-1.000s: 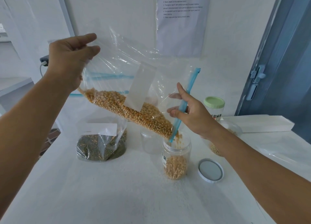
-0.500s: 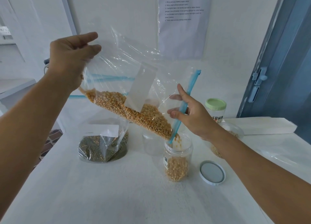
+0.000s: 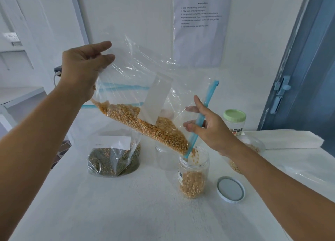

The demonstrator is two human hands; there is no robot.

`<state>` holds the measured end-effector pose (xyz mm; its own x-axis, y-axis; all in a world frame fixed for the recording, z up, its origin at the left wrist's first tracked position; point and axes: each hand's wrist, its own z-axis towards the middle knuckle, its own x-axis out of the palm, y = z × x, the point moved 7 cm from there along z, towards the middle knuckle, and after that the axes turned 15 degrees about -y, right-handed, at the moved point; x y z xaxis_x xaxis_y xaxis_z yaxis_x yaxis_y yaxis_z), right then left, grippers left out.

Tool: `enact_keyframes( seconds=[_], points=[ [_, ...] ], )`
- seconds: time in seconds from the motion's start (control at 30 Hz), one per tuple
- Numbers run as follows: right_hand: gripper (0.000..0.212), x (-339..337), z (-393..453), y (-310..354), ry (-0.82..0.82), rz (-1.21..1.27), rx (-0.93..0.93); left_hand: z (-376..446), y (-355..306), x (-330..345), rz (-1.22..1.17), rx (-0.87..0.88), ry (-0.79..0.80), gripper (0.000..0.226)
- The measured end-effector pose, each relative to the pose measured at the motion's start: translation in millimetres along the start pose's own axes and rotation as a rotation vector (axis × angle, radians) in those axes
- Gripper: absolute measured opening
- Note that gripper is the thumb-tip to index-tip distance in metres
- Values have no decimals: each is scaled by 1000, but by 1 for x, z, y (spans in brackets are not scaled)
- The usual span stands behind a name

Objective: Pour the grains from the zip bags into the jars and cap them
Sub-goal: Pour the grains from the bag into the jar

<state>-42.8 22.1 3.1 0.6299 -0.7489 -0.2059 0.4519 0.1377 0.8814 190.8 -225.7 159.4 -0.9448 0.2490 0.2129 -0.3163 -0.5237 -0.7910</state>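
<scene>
A clear zip bag of yellow corn kernels (image 3: pixel 148 126) hangs tilted over the table, its blue zip mouth pointing down to the right. My left hand (image 3: pixel 85 67) pinches the bag's raised bottom corner. My right hand (image 3: pixel 210 128) holds the blue zip edge just above an open clear jar (image 3: pixel 193 172). Kernels fall from the bag's lowest corner into the jar, which is roughly half full. The jar's white lid (image 3: pixel 230 189) lies upside down on the table to its right.
A zip bag of dark green grains (image 3: pixel 114 155) sits at the left on the white table (image 3: pixel 126 213). An empty clear jar (image 3: pixel 164 157) stands behind the corn jar. A green-capped jar (image 3: pixel 234 120) and another bag of pale grains (image 3: pixel 252 150) are behind my right wrist.
Corn keeps running from the bag into the jar and its level has risen. Both hands hold the bag in nearly the same pose.
</scene>
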Motion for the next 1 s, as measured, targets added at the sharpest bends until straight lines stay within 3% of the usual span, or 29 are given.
enact_keyframes(
  seconds=[1.0],
  points=[
    [87,1,-3,0,-18,24,6,-15,-18,-4,29,29,-7,36]
  ],
)
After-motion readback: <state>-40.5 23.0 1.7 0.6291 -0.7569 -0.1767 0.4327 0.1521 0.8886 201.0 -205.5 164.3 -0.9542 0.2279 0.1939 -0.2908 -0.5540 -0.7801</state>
